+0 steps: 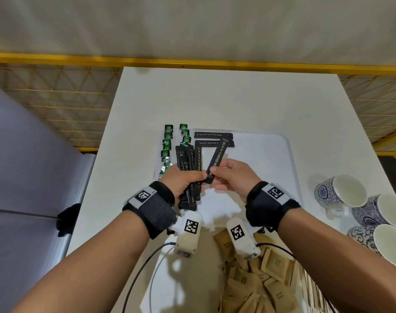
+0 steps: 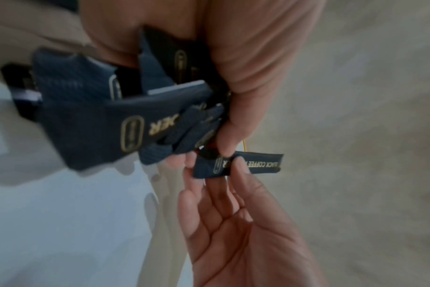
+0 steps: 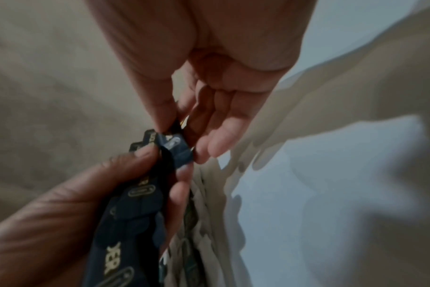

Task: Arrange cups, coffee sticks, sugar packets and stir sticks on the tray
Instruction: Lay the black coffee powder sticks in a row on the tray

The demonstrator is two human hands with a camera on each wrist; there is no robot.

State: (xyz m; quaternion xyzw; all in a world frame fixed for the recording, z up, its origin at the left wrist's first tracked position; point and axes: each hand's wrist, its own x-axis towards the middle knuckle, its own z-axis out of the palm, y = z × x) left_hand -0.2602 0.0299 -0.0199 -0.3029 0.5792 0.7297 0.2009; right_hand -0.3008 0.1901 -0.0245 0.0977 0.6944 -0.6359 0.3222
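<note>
**Pulling one coffee stick from the bunch**

Starting nearest, the sugar packets (image 1: 258, 281) lie heaped at the near edge and the cups (image 1: 341, 193) stand to the right, both off the tray (image 1: 271, 154). Above the tray's near-left part the hands meet: the left hand (image 1: 183, 179) is wrapped round a bunch of coffee sticks (image 1: 189, 177), and the right hand (image 1: 232, 177) pinches the near end of a single stick (image 1: 217, 160). That stick runs from the fingers away and slightly right. Beyond it, two laid sticks (image 1: 211, 138) lie crosswise at the tray's far-left corner, so the held one likely needs a quarter turn; the right hand is nearer.
</note>
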